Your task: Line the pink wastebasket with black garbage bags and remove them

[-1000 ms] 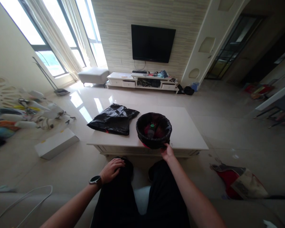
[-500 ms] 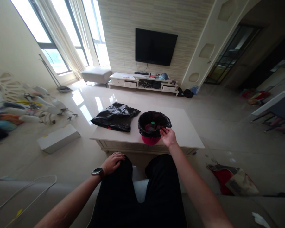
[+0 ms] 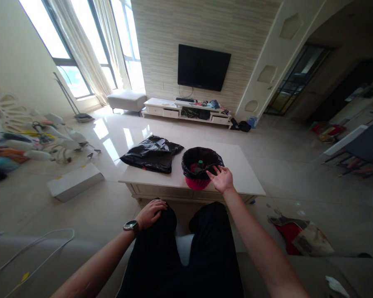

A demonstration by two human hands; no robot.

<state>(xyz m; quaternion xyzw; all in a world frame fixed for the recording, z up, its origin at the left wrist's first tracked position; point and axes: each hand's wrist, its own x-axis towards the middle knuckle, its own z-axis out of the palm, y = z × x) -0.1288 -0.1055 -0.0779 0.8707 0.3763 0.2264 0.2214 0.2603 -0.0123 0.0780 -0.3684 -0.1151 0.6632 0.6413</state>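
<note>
A pink bin (image 3: 197,183) stands on the white table, its rim covered by a black liner bag (image 3: 189,170). Inside it shows a bottle with a green cap (image 3: 200,162); its lower part is hidden. My right hand (image 3: 222,180) is at the bin's right front edge, fingers spread apart by the liner and nothing held in them. Whether the fingertips touch the plastic is hard to tell. My left hand (image 3: 151,213), with a watch (image 3: 131,225) on its wrist, lies flat on my left knee. Left of the bin, a black plastic bag (image 3: 152,154) lies spread on the table.
The white table (image 3: 239,169) is in front of my knees. A long white box (image 3: 76,182) lies on the floor at left, near a pile of assorted things. At right, a red and beige cloth item (image 3: 301,236) lies low down. A TV cabinet (image 3: 164,108) stands by the far wall.
My right hand's fingers have spread and the hand has shifted slightly right at the bin's rim. My left hand stays on the knee. The view has tilted slightly.
</note>
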